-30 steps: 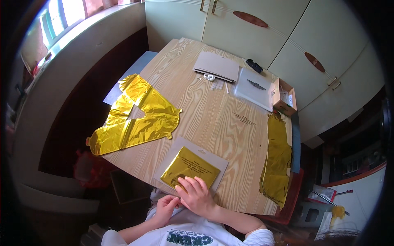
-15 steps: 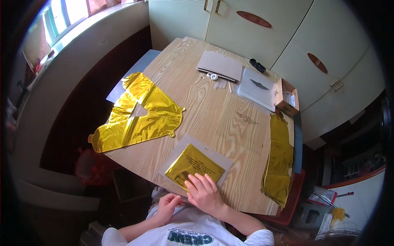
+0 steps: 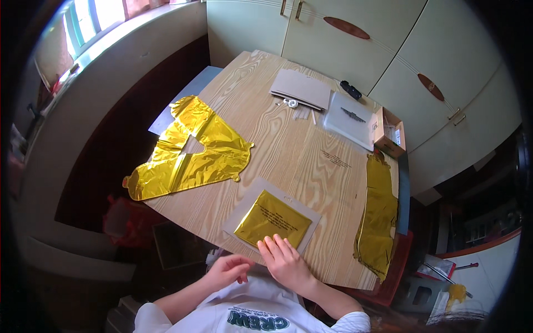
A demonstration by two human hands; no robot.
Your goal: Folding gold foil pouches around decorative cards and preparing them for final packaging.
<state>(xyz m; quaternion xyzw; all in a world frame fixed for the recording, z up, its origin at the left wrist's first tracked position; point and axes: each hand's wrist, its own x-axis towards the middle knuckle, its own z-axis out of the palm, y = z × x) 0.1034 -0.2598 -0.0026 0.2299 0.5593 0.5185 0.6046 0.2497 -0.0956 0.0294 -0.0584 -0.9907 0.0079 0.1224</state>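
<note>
A gold foil balloon folded into a flat packet [image 3: 275, 219] lies on a clear plastic sleeve [image 3: 235, 219] near the table's front edge. Dark printing runs across its upper face. My right hand [image 3: 287, 266] rests its outstretched fingers on the packet's near edge, pressing it from above without gripping. Just left of it, off the table's edge and over my lap, hovers my left hand [image 3: 232, 269]. Its fingers are loosely bent and a little apart, with nothing seen in them. An unfolded gold foil balloon [image 3: 214, 161] with a triangular hole lies flat at the left.
Another long gold foil piece [image 3: 377, 211] hangs along the right table edge. At the back are grey-brown cardboard sheets [image 3: 302, 89], a white ribbon roll [image 3: 290, 103], a clear plastic bag [image 3: 336, 119], a small open box [image 3: 390, 133] and a black device [image 3: 350, 90]. Cabinets [image 3: 344, 44] stand behind.
My left hand has loosened from a closed curl and drawn slightly left. The packet and its sleeve have shifted a little right and away, with my right hand still on the near edge.
</note>
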